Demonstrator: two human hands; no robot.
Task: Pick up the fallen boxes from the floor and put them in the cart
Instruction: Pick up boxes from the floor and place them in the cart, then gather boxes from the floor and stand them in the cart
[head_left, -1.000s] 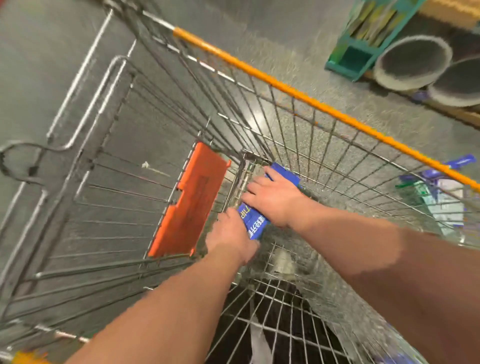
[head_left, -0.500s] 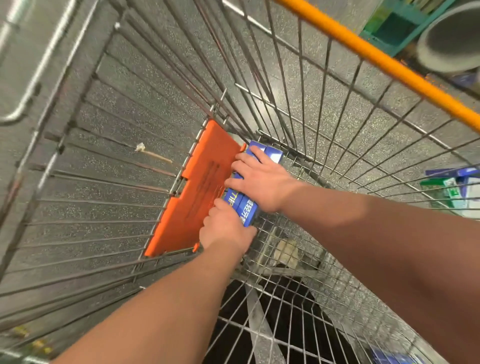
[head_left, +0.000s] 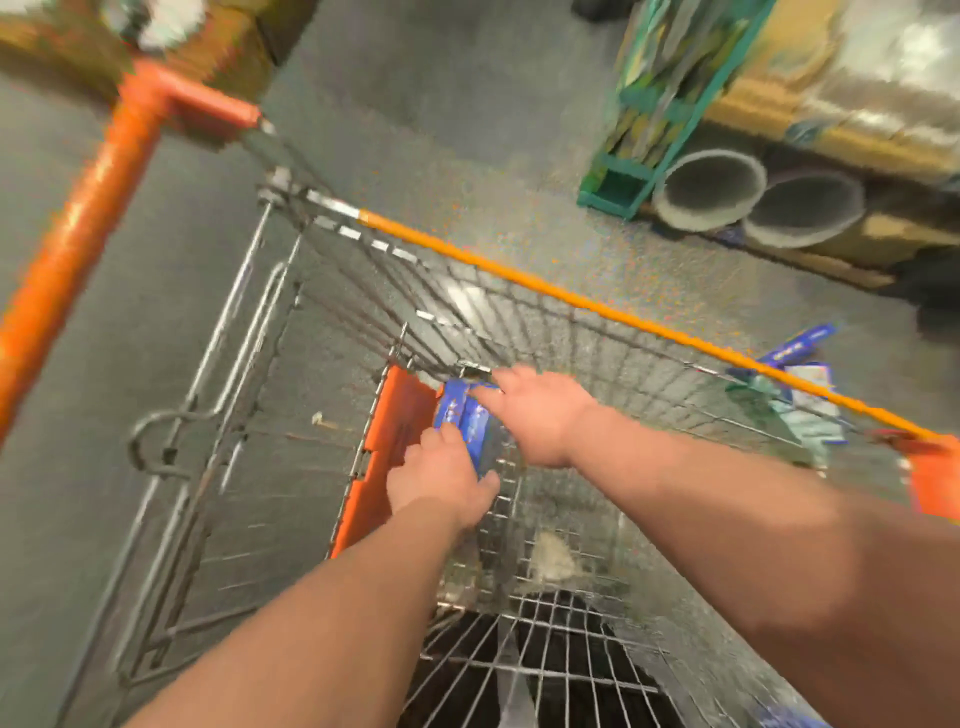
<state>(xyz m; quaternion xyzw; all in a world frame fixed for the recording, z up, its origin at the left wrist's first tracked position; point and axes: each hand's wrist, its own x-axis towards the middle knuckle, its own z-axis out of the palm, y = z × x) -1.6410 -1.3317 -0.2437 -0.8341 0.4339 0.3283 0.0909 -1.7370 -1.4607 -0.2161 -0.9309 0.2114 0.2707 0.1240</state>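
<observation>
Your left hand (head_left: 441, 483), at centre frame, grips the near end of the box (head_left: 464, 415). Your right hand (head_left: 540, 415) lies over its far end, but blur hides whether those fingers curl. The box sits low in the cart (head_left: 571, 304), against the orange flap (head_left: 387, 441). It looks like light, stiff card, so hold it by the ends and don't crush it. More boxes (head_left: 797, 364) lie on the floor (head_left: 467, 130) at right.

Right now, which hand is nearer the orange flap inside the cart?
Left. The left hand grips the blue box right beside the orange flap; the right hand lies over the box's far side, box between it and the flap.
</observation>
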